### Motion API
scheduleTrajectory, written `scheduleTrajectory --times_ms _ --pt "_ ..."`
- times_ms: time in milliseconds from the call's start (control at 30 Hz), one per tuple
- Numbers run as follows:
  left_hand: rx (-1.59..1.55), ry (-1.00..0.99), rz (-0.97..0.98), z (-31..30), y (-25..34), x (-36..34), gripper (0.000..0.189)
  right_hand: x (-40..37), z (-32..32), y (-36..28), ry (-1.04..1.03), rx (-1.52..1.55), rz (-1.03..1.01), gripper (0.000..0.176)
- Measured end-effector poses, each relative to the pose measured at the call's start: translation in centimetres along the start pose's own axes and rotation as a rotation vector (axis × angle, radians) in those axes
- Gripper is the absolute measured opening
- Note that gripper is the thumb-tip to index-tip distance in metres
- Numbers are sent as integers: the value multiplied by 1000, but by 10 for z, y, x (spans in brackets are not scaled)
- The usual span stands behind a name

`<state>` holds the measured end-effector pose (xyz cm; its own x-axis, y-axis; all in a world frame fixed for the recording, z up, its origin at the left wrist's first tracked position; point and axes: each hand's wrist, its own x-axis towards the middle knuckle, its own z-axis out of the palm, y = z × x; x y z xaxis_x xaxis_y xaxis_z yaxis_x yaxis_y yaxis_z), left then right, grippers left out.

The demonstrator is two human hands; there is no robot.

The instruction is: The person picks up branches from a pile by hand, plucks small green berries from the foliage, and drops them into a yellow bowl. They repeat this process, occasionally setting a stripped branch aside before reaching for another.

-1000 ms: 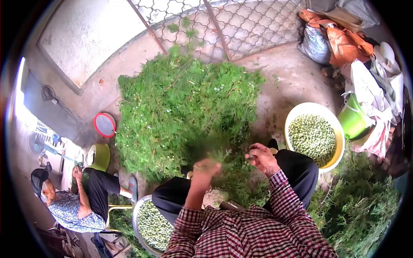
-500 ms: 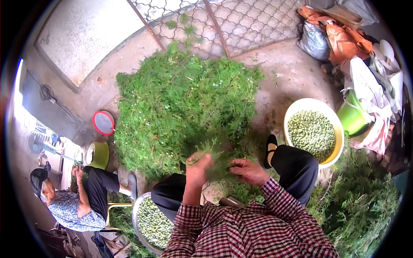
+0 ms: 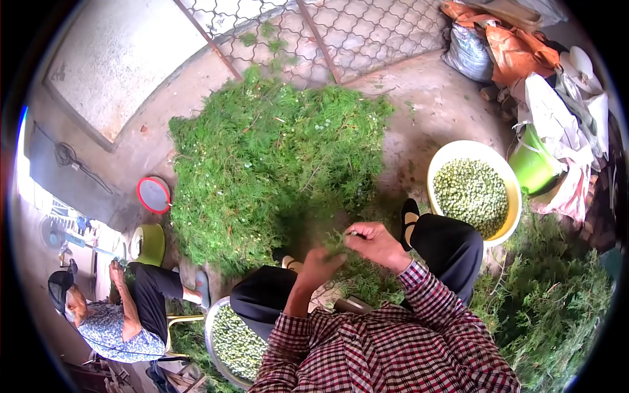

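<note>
My left hand [image 3: 319, 267], slightly blurred, is closed around a green conifer sprig [image 3: 337, 242], whose feathery tip sticks out above the fingers. Close beside it, my right hand [image 3: 378, 245] is pinched at the sprig's edge, with a small greyish bit at its fingertips that I cannot make out. In front of both hands lies a large heap of cut green branches [image 3: 275, 164], dotted with pale berries. A yellow-rimmed basin [image 3: 435, 171] full of small green berries stands by my right knee. By my left knee is a metal basin [image 3: 211, 327], also holding berries.
Another person [image 3: 118, 321] sits at the left, hands raised together. Near them are a green bucket [image 3: 154, 245] and a red-rimmed round container [image 3: 154, 195]. More branches [image 3: 537, 314] lie at right, below sacks [image 3: 517, 56] and a bright green bucket [image 3: 532, 164]. A metal lattice [image 3: 380, 33] is at the back.
My left hand has moved down and right with the sprig, and my right hand has risen slightly, so the two are closer together. The view has shifted a little.
</note>
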<state>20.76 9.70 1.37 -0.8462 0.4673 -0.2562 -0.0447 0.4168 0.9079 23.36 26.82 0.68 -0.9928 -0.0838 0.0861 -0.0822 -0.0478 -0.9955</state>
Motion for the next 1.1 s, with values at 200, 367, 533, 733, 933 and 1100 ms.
scheduleTrajectory --times_ms 200,367,533,733,933,1100 --pt "-196 -72 203 -10 4 2 7 7 -38 -10 241 610 104 10" --pt "-694 45 335 -30 3 0 16 -12 -143 -32 795 157 -343 14" --pt "-1130 356 85 -41 1 -1 27 -43 -255 -3 1185 -1194 -241 34" --pt "-1266 447 36 -44 -19 8 30 -84 -289 37 1117 -1452 284 41" --pt "-1187 467 67 -35 -7 12 33 -50 -173 -13 498 -541 19 35" --pt "-1168 402 117 -4 31 10 29 -29 -26 -16 -87 -626 -190 55"
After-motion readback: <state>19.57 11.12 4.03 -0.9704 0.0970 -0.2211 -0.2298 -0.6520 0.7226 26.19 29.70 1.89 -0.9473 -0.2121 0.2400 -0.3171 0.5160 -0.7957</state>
